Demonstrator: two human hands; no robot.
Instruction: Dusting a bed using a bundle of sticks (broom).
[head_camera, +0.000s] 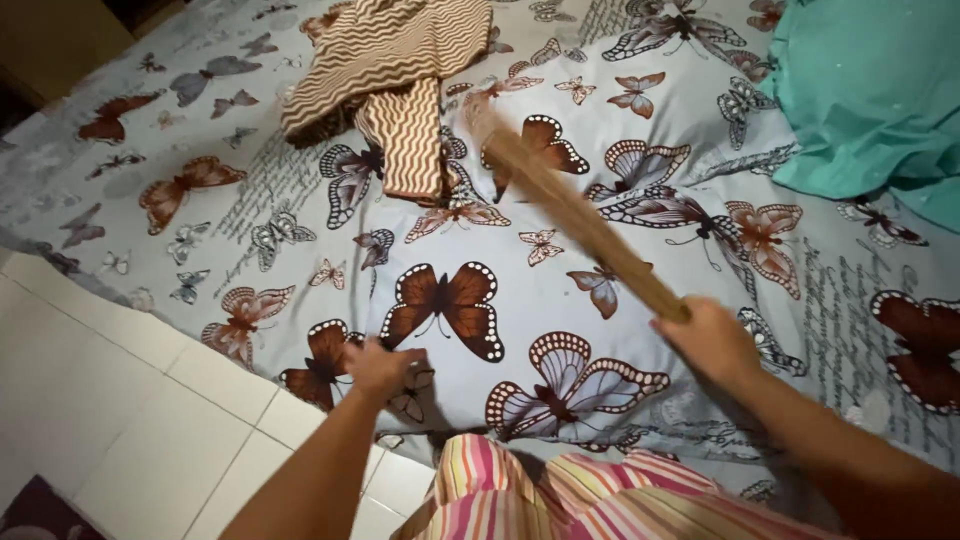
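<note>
My right hand grips the near end of a brown stick broom, which reaches up and left over the bed and looks motion-blurred. My left hand pinches the corner of a pillow in a butterfly-print case that lies on the bed's near edge. Under the pillow the bed is covered by a grey sheet with the same brown butterfly print.
A brown-and-cream zigzag striped cloth lies bunched at the back of the bed. A teal fabric sits at the upper right. White floor tiles lie to the left, with a dark mat corner. My striped clothing fills the bottom.
</note>
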